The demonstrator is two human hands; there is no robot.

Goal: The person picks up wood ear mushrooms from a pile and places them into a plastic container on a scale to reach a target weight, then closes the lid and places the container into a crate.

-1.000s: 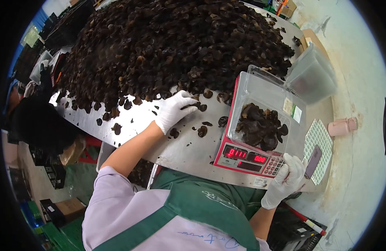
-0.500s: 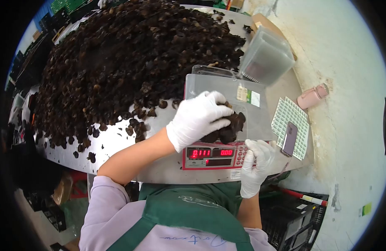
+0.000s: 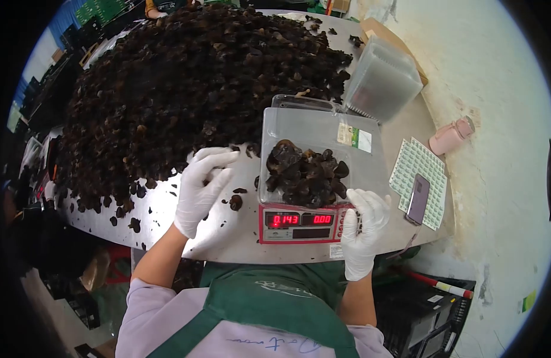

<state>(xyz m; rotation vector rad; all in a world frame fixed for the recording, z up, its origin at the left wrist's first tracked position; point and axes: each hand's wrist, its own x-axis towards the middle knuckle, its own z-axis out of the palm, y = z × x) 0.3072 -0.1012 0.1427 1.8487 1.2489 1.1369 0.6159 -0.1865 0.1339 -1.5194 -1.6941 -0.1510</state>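
Dark wood ear mushrooms (image 3: 308, 179) lie heaped in a clear plastic box (image 3: 323, 128) with a label on its lid. The box rests on a red digital scale (image 3: 299, 225) whose display reads 0.143. My white-gloved left hand (image 3: 202, 188) is over the table at the near edge of the big mushroom pile, fingers apart and holding nothing. A loose mushroom (image 3: 235, 203) lies between that hand and the scale. My gloved right hand (image 3: 365, 230) is at the scale's right end, thumb apart from the fingers, fingertips right by the box's near corner.
A large mushroom pile (image 3: 192, 89) covers much of the metal table. Nested clear boxes (image 3: 384, 80) stand behind the scale. On the right are a sticker sheet (image 3: 411, 170), a phone (image 3: 417, 200) and a pink bottle (image 3: 451, 135). Another person (image 3: 162, 7) is at the far side.
My left hand has left the mushrooms in the box and moved left, toward the pile. The scale reading rose from 0.111 to 0.143. My right hand has barely moved.
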